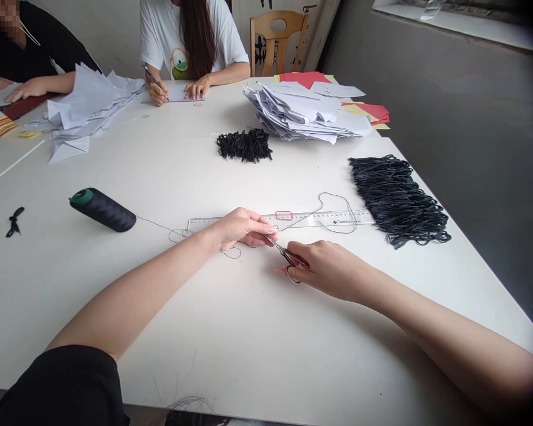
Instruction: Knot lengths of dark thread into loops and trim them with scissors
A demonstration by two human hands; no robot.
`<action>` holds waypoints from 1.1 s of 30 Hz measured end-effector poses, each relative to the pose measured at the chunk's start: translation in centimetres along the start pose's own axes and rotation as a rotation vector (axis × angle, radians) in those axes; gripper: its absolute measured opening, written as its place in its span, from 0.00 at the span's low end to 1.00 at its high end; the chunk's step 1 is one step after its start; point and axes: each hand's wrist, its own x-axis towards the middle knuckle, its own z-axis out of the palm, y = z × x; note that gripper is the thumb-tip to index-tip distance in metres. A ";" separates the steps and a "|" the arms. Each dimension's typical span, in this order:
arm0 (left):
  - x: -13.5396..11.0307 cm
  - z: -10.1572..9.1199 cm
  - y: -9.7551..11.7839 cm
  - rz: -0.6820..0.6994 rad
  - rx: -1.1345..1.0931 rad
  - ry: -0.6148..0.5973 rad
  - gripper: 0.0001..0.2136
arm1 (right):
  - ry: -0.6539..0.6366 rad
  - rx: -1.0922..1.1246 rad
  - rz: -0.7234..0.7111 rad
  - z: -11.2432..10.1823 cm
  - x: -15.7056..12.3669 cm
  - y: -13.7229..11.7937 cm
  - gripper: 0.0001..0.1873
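L hand (pixel 244 229): fingertips pinching blk thread (pixel 153 223) | R hand (pixel 324 263): gripping scissors (pixel 288 258), tips at L fingertips | thread: from cone (pixel 103 209) on its side, far L, w/ loop over clr ruler (pixel 311 219) | ruler: R end at blk looped-cord bundle (pixel 397 200)

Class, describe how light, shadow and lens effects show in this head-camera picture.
Head view: soft shadow on the table below the right hand; both right corners darken heavily; a pixelated patch sits top left; digits on the ruler are too small to read.
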 end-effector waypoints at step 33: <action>0.1 0.1 -0.1 -0.009 -0.029 0.028 0.12 | -0.038 -0.076 -0.050 -0.6 -0.8 0.0 0.09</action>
